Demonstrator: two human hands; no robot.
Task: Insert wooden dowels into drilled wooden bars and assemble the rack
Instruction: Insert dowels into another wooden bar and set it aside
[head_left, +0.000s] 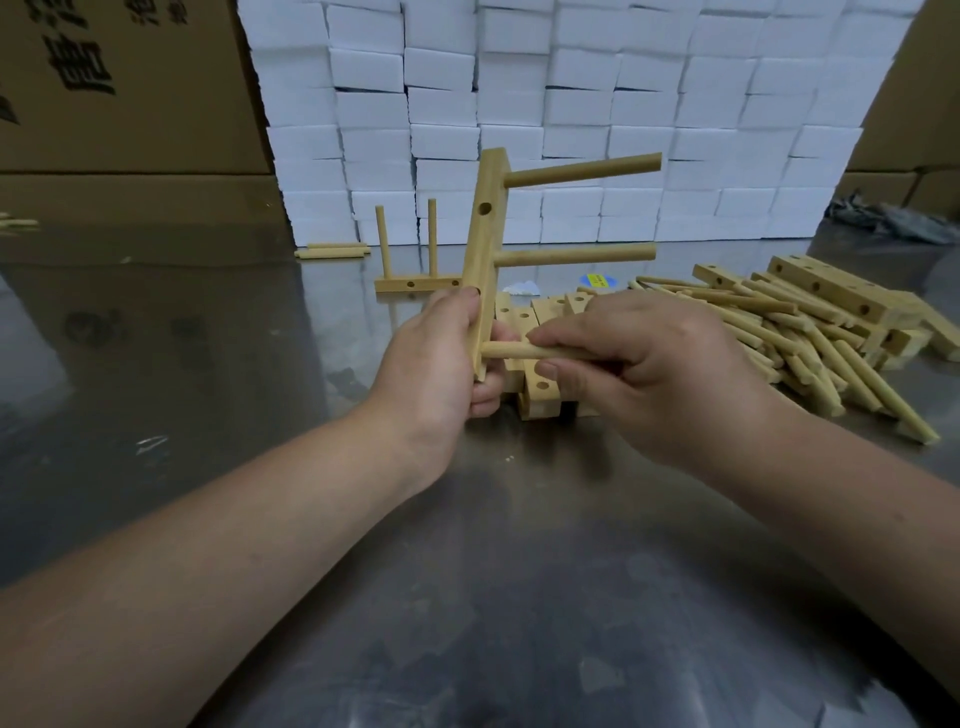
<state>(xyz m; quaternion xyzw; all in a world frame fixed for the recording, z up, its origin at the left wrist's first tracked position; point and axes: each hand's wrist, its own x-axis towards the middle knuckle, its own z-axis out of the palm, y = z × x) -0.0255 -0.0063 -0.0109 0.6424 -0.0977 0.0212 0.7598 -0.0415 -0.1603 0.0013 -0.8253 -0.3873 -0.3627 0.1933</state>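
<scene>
While clasping the bar (485, 244) upright in the left grip (431, 358), pinches a dowel (506, 352) in the right grip (660, 364), tip against the bar's lower end, pile (810, 338) at three o'clock.

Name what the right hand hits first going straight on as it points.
The right hand would likely meet the upright bar in the left hand; its dowel touches it.
</scene>
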